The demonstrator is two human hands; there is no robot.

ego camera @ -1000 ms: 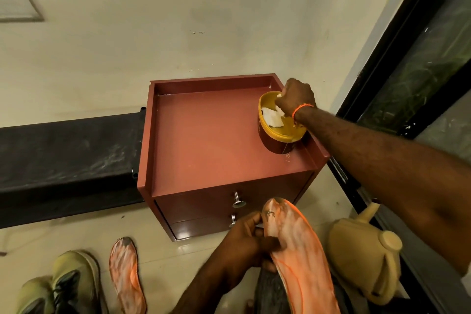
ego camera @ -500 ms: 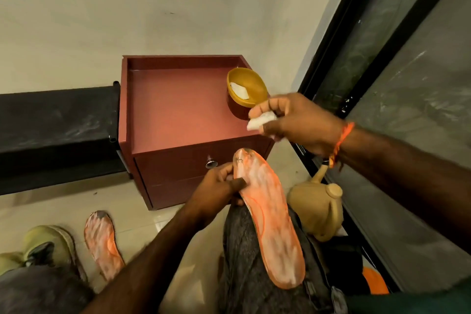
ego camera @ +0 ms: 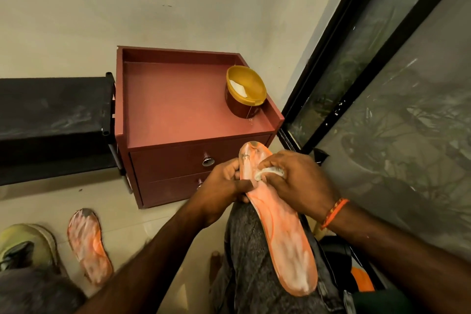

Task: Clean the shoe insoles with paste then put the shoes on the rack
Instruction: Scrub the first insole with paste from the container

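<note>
A pale wall point(ego camera: 178, 2) fills the top of the view, and a dark window point(ego camera: 407, 99) in a black frame runs down the right side. A black rack point(ego camera: 51, 115) stands against the wall on the left, touching the side of a reddish-brown cabinet point(ego camera: 173, 115) with two drawers, each with a metal knob. Below lies a pale tiled floor point(ego camera: 153, 232). The person sits with a grey-trousered leg point(ego camera: 249, 262) stretched forward, and an orange insole point(ego camera: 283, 237), smeared white with paste, lies along it with its toe end raised toward the cabinet. A yellow-green shoe point(ego camera: 25, 245) sits on the floor at the lower left, and just to its right lies a second insole point(ego camera: 88, 245), also streaked with paste. A tub point(ego camera: 245, 92) with a yellow inside stands on the cabinet top at its right rear corner, with white paste in it. The left hand point(ego camera: 221, 186) grips the left edge of the held insole near the toe, thumb across its upper face and fingers curled behind. The right hand point(ego camera: 298, 181), an orange band at its wrist, has its fingers curled round a small white wad point(ego camera: 267, 173), pressing it onto the insole's upper face near the toe.
</note>
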